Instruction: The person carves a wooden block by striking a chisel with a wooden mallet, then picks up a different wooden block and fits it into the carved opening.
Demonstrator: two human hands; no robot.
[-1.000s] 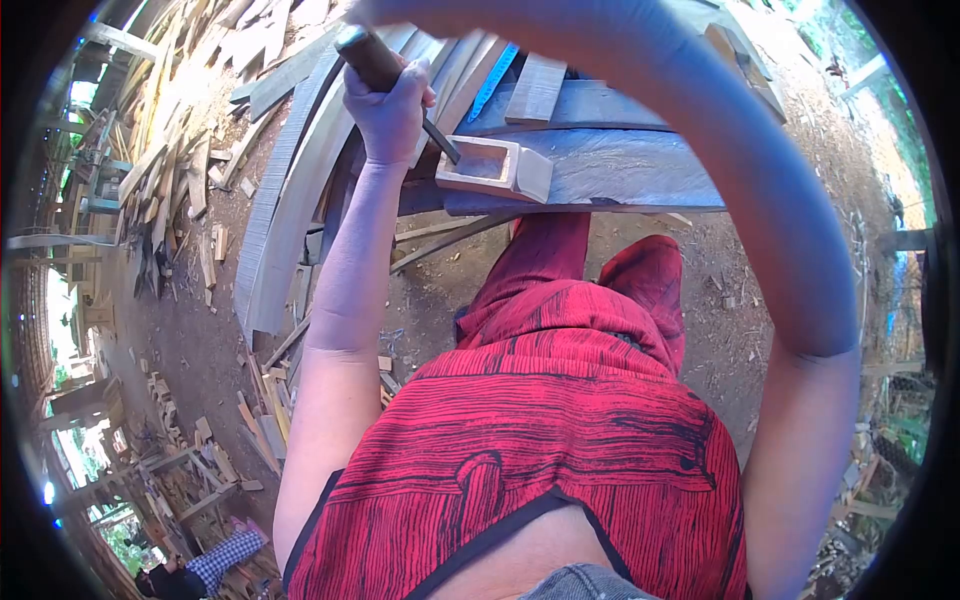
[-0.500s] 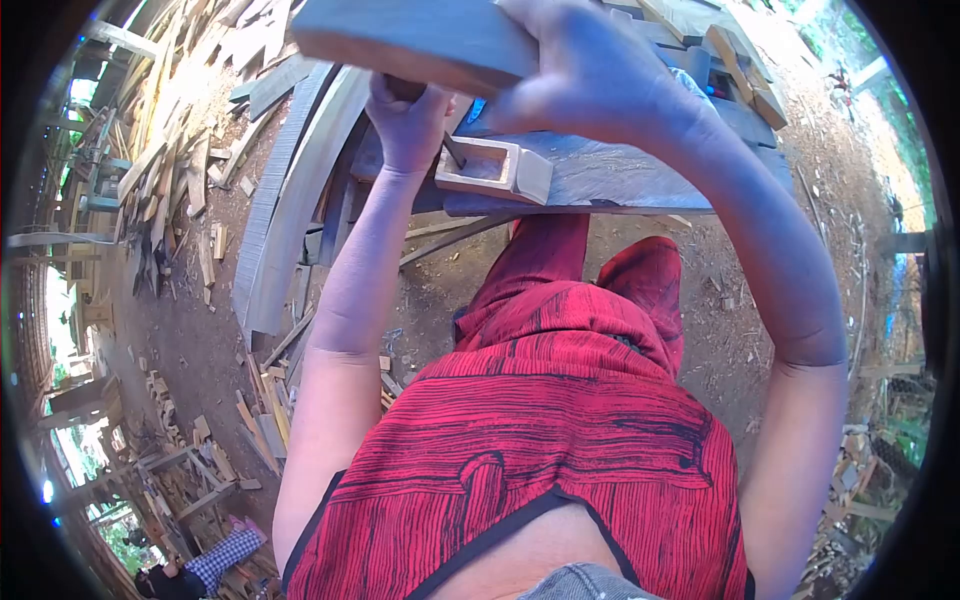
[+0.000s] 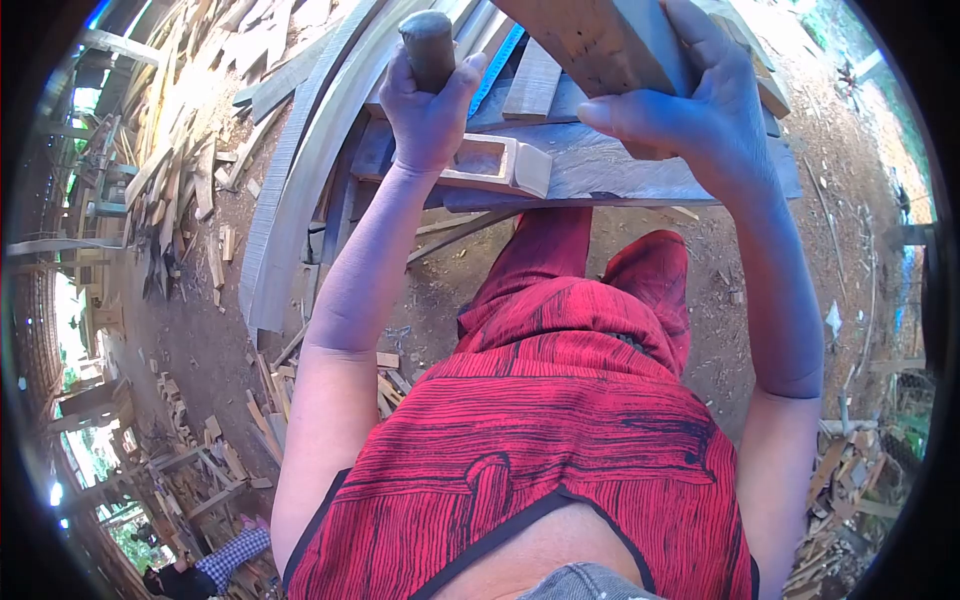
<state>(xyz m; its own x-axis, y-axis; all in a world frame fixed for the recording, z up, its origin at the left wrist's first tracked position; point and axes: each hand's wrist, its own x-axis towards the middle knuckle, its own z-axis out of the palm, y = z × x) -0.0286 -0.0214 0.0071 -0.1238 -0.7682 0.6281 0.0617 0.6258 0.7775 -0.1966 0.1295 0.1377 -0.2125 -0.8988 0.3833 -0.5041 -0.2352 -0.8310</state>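
My left hand (image 3: 428,125) is wrapped round the thick round handle of a chisel (image 3: 428,48), held upright. The chisel's lower end is hidden behind the hand. Just below it, a pale wooden workpiece (image 3: 532,170) with a rectangular recess lies at the near edge of the dark wooden bench (image 3: 640,175). My right hand (image 3: 715,115) grips a heavy wooden block (image 3: 590,50), raised and tilted to the right of the chisel handle, apart from it. Part of the block runs out of view at the top.
A short board (image 3: 533,85) and a blue strip (image 3: 497,70) lie on the bench. Long planks (image 3: 290,220) lean along its left side. Offcuts (image 3: 205,180) litter the ground at left. A person in checked cloth (image 3: 232,562) is at the lower left.
The wooden block has swung right and tilted steeply in my right hand, uncovering the chisel handle's top. My left hand has shifted slightly right, still around the chisel.
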